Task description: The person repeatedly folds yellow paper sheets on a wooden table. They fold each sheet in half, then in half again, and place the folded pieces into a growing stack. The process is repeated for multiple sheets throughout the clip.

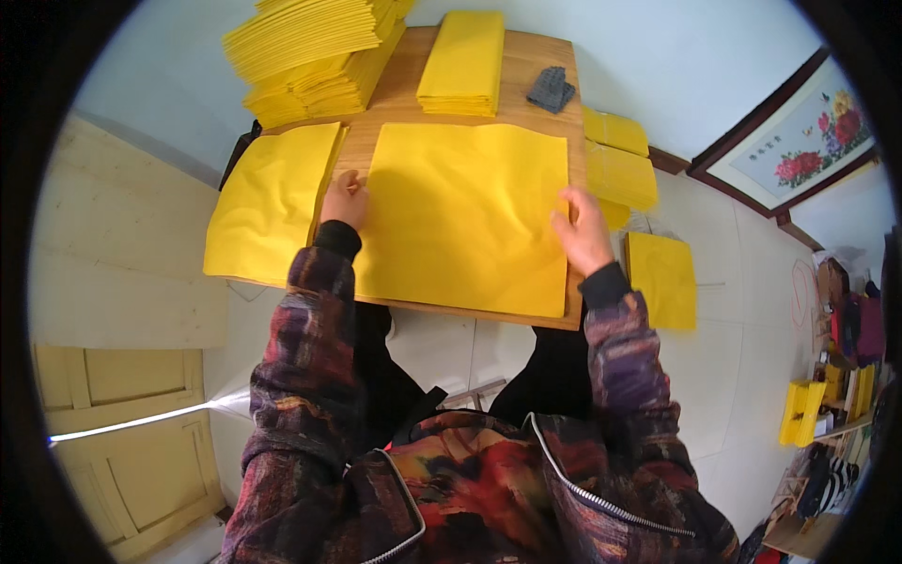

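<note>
A: Nearest thing?
B: Flat yellow rectangular fabric-like sheet (460,226), laid on the brown wooden desk (526,52), near side along the desk's near edge, right side close to the right edge.

A: Handling?
B: Probably light, soft, bendy, not fragile; maybe a bit slippery. Surface ripples gently. Best hold: opposite side edges or corners, kept taut. Layer count: can't tell.

A: Orientation?
B: Lies flat, sides roughly square to the desk. Long axis looks left-to-right, only slightly; lens bend makes that unsure. No obvious front end.

A: Hands?
B: Bare right hand (584,233) at the sheet's right side, fingers curled, thumb toward them. Bare left hand (346,199) at its left side, fingers bent inward. Pinching or just resting: can't tell for either.

A: Around them?
B: Left: yellow flat fabric-like stack (268,202) reaching over the desk's left edge. Off the right edge, lower down: yellow rectangular stack (662,282), then yellow folded bundles (620,174) farther out.

A: Far end?
B: Dark grey crumpled cloth (552,89) by the far right corner, narrow yellow folded stack (462,61) mid far edge, tall yellow layered pile (305,47) at the far left corner.
</note>
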`<state>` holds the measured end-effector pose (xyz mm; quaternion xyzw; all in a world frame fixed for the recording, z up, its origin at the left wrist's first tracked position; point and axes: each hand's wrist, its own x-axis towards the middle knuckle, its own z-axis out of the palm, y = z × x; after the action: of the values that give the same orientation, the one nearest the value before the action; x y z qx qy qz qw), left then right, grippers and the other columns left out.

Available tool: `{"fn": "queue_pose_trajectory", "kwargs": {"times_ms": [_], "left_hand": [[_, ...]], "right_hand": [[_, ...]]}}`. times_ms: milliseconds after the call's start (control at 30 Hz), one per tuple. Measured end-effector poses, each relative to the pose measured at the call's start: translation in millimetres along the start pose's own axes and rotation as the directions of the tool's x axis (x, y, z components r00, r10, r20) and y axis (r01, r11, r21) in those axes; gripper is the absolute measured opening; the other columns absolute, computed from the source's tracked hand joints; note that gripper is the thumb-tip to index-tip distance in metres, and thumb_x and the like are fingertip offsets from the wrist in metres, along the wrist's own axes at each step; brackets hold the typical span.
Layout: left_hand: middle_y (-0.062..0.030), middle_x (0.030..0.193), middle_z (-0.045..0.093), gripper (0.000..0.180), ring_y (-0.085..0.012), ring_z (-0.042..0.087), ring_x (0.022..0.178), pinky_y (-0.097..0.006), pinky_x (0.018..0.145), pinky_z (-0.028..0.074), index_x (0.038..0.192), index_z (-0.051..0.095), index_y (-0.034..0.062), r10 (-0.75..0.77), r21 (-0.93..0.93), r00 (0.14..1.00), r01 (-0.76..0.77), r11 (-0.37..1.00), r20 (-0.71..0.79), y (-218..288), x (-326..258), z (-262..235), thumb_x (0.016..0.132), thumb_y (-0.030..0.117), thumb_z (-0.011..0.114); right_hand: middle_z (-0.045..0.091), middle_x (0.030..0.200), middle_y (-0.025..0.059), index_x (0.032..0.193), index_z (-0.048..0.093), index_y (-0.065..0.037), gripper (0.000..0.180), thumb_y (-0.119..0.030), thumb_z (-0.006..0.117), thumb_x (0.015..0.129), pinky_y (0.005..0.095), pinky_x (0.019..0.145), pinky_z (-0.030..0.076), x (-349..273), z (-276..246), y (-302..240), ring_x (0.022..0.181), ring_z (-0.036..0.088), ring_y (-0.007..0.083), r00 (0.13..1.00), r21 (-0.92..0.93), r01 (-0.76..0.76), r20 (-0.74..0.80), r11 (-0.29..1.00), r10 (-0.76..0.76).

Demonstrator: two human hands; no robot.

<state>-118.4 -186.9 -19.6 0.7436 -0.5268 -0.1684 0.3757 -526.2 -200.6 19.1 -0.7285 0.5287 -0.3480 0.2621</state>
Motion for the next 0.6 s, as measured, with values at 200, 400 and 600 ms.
{"fn": "queue_pose_trajectory", "kwargs": {"times_ms": [200, 400, 600], "left_hand": [[-0.0154, 0.109, 0.061, 0.054, -0.0251, 0.064, 0.092, -0.034, 0.081, 0.052, 0.129, 0.05, -0.0017, -0.029, -0.033, 0.978, 0.036, 0.999, 0.205, -5, 34, 7, 0.081, 0.016, 0.066], [-0.0159, 0.112, 0.059, 0.063, -0.0303, 0.059, 0.104, -0.037, 0.091, 0.048, 0.126, 0.056, 0.0091, -0.001, 0.209, 0.994, -0.022, 0.978, 0.11, 22, 12, 9, 0.067, 0.021, 0.07], [-0.0144, 0.104, 0.059, 0.059, -0.0253, 0.06, 0.092, -0.034, 0.083, 0.051, 0.126, 0.055, 0.0036, -0.046, 0.16, 0.994, 0.029, 0.987, 0.103, 28, 8, 3, 0.071, 0.018, 0.069]], "right_hand": [[0.054, 0.125, 0.0141, 0.112, 0.061, -0.004, 0.037, -0.017, 0.068, 0.078, 0.0409, 0.098, 0.041, 41, 1, -14, 0.115, 0.048, 0.0354, 0.995, -0.422, 0.095, 0.055, 0.902, -0.079], [0.055, 0.119, 0.011, 0.111, 0.061, -0.006, 0.037, -0.017, 0.069, 0.077, 0.0408, 0.095, 0.043, 46, 37, -50, 0.111, 0.049, 0.0341, 0.948, -0.401, 0.296, 0.239, 0.867, -0.213], [0.055, 0.12, 0.0055, 0.112, 0.063, -0.012, 0.034, -0.018, 0.067, 0.078, 0.0478, 0.09, 0.043, 39, 73, -67, 0.111, 0.048, 0.0312, 0.903, -0.413, 0.395, 0.339, 0.821, -0.264]]}}
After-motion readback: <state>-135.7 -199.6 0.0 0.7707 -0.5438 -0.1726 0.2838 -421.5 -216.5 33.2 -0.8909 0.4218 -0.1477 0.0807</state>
